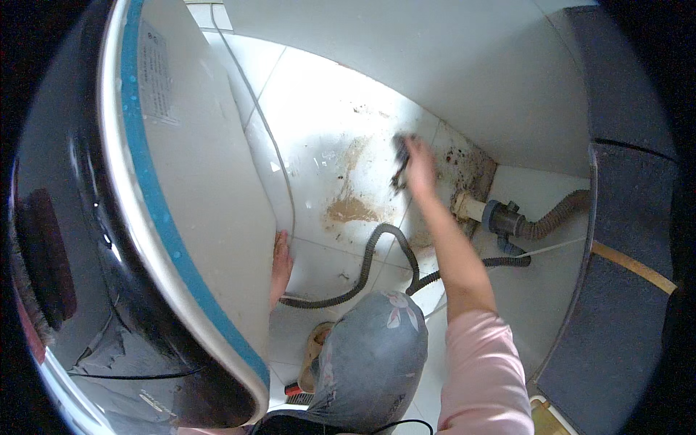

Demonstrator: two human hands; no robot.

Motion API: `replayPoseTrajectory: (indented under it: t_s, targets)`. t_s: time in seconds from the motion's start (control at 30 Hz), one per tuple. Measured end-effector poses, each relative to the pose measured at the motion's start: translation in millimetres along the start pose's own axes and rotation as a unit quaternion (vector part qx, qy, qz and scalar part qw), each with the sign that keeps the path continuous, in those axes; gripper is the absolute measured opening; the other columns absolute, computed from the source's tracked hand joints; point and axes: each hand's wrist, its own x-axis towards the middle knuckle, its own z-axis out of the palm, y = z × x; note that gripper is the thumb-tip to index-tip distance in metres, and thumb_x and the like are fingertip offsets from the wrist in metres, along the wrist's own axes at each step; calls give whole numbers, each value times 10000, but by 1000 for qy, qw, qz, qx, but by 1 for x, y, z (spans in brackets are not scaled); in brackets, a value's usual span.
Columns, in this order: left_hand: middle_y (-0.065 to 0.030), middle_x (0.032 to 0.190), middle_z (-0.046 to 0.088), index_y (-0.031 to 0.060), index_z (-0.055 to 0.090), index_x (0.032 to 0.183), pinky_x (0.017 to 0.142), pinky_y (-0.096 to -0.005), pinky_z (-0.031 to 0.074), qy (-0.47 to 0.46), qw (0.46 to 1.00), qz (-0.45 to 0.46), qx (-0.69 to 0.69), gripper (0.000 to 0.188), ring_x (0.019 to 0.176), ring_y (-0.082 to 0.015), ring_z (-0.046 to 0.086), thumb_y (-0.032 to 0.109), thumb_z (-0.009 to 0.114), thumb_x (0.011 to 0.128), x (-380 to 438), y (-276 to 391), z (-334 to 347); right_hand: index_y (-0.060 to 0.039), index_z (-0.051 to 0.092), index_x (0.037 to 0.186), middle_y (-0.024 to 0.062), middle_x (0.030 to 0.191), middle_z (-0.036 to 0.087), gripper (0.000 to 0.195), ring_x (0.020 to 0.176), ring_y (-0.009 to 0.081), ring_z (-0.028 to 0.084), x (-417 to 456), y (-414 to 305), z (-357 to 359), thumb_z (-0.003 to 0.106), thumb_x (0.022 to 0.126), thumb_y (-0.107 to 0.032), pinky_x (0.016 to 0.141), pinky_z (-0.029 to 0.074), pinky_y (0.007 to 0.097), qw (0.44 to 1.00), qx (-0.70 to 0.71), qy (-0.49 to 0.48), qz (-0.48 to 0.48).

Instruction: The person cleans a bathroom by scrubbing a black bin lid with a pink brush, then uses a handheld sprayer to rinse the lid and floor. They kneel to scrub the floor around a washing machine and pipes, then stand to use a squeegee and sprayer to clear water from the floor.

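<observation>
My right hand (420, 166) reaches down to the dirty tiled floor (321, 163) by the wall. It grips a dark, crumpled rag (401, 157), blurred, so its exact kind is hard to tell. Brown stains (350, 211) and dark specks of dirt mark the tiles around it. My left hand (281, 266) rests against the lower side of a large white appliance (212, 179), seemingly a washing machine, with a glossy black top; part of that hand is hidden behind the casing.
A grey corrugated drain hose (370, 261) loops across the floor near my knee (375, 348). A pipe fitting (501, 217) joins a floor pipe at the right corner. A thin cable (255, 103) runs beside the appliance. Dark cabinet panels (625, 326) stand at right.
</observation>
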Motion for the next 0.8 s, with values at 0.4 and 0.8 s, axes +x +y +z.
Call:
replayPoseTrajectory:
  t_s: [0.4,0.8]
  targets:
    - [-214,1307,343,1,320,1281,1038,-374,227,-31,999,-26,-28,477,1218,-328,331,68,437,824,0,-20,12,-91,569,1061,118,1114,530,348,995,263,509,-19,-72,-1,476,735,-15,802,452,337,977,-48,-98,-183]
    - [-186,1308,356,14,289,1304,1043,-374,213,-30,999,-35,-7,528,1234,-301,313,104,474,818,0,-11,4,-100,571,1058,83,1089,541,361,956,260,505,-36,-75,23,479,722,-9,796,461,333,963,-14,-38,-266]
